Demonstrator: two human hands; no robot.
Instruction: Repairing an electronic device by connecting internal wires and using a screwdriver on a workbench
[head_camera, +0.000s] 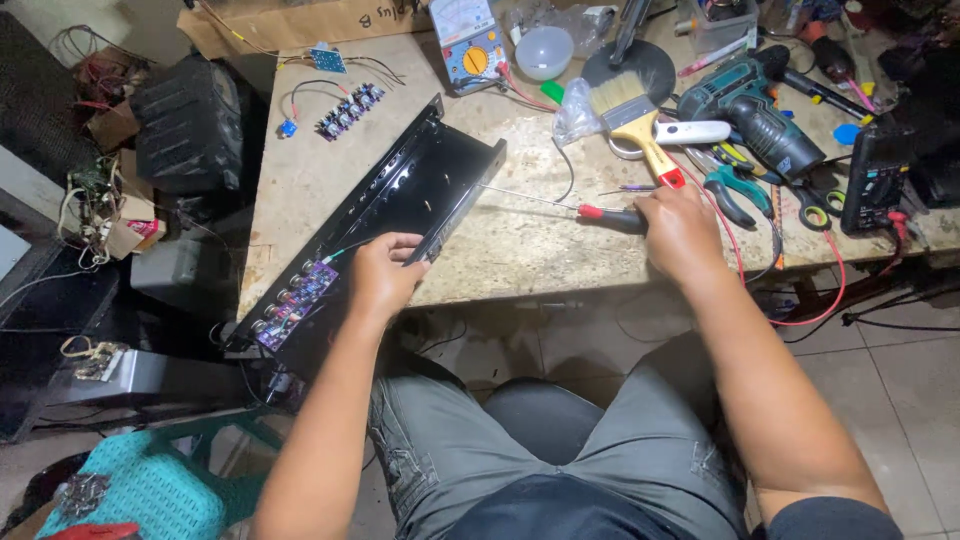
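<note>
Chassis (400, 190), black metal, lies at worktop (500, 250) centre, overhanging the near edge. Left hand (385, 275) grips its near wall; right hand (680, 225), at 3 o'clock, closes on red-handled screwdriver (560, 205). Paintbrush (635, 120) at 1 o'clock. Judgement: steady the chassis firmly before driving.

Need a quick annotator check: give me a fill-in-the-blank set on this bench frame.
1. The right hand grips a ____ with a red and black handle.
2. The left hand holds the edge of a black metal ____.
3. The paintbrush has a ____ handle.

Missing words: screwdriver; chassis; yellow
</note>
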